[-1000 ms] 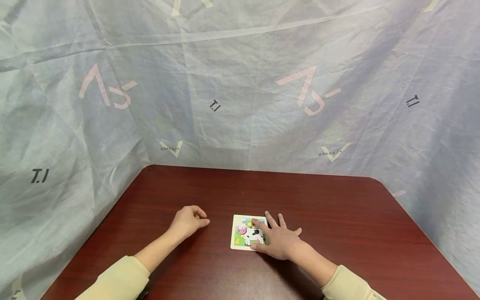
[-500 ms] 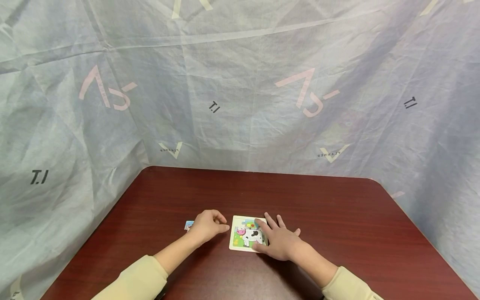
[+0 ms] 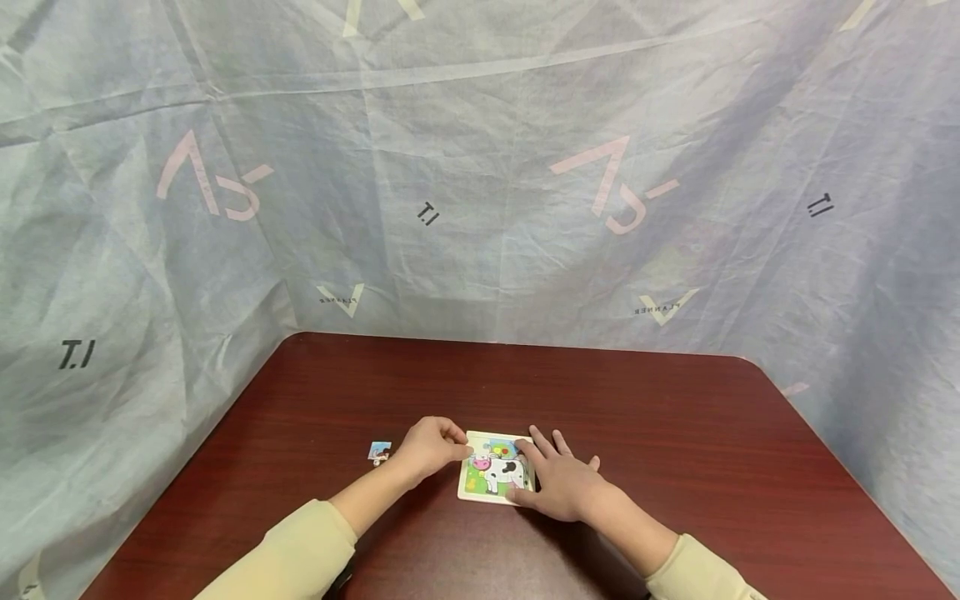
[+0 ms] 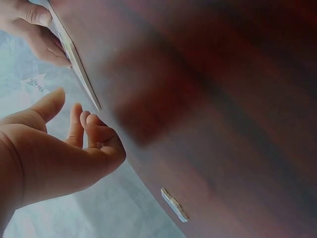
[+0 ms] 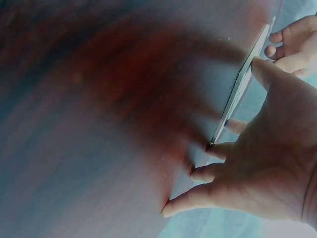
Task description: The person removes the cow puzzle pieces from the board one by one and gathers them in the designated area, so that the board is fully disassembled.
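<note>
A square cow jigsaw puzzle (image 3: 498, 477) with a cream frame lies flat on the table; its picture's upper left area looks pale. My left hand (image 3: 433, 447) has its fingertips at the frame's upper left edge. In the left wrist view its fingers are loosely bent, thumb apart, and nothing shows between them. My right hand (image 3: 558, 479) rests with spread fingers over the puzzle's right side. Its thumb and index finger touch the board, while other fingers reach the tabletop. A loose puzzle piece (image 3: 380, 451), light blue with dark and white parts, lies left of my left hand.
The dark red-brown table (image 3: 660, 417) has rounded far corners. Grey printed cloth (image 3: 480, 208) hangs behind it and along both sides. Both forearms come in from the near edge in cream sleeves (image 3: 288, 554).
My left hand has moved right to the puzzle's left edge, uncovering the loose piece behind it. My right hand has stayed on the board, its index finger shifting slightly right.
</note>
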Tool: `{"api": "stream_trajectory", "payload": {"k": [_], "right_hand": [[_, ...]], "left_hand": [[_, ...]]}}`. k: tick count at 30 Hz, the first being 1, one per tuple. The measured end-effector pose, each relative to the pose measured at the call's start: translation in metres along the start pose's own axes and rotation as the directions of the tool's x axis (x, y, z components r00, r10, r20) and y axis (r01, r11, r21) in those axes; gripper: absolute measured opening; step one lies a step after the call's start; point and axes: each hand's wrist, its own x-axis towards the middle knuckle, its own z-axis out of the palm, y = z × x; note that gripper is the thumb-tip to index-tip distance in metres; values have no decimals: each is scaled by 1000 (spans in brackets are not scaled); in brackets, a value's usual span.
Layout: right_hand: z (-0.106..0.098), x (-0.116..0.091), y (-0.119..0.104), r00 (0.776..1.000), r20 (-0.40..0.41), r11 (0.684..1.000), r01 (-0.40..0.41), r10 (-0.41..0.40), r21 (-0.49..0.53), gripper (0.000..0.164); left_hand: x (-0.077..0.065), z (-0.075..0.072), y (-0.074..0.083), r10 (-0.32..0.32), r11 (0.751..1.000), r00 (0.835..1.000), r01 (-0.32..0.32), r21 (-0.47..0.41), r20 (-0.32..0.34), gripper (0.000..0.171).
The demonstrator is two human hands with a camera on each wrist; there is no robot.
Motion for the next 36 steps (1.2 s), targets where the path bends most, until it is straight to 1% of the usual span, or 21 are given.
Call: {"api": "stream_trajectory", "payload": {"k": [4,8,17,19,23,27,31,36], "right_hand": [[0,1,1,1000,1,1000,1,-1,0,82],[0,0,1,1000,3,1000,4,-4,-1,82],[0,0,1,1000,3,1000,3,-3,-12,81],[0,0,1,1000,4,1000,5,-5,-12,81],[0,0,1,1000,6,1000,1,-1,-11,81],[-1,0,0,1000,10,1000,-4,4,-9,81],[0,1,0,1000,15,1000,3,-3,-7,81],[-1,0,0,1000,11,1000,5,-5,-11,81]], "left_hand": [[5,4,2,-24,999,1000,25,-32,20,13],[11,9,2,-36,999,999,37,-20,28,13],[21,18,8,-36,997,999,38,71,-27,11],[22,19,10,-45,996,998,48,80,-32,11],[24,22,13,-89,991,995,92,101,-37,11],[25,24,16,-126,980,991,132,147,-49,12],[25,24,17,-134,970,989,143,195,-62,14],[26,26,18,-132,961,989,146,234,-74,16]]}}
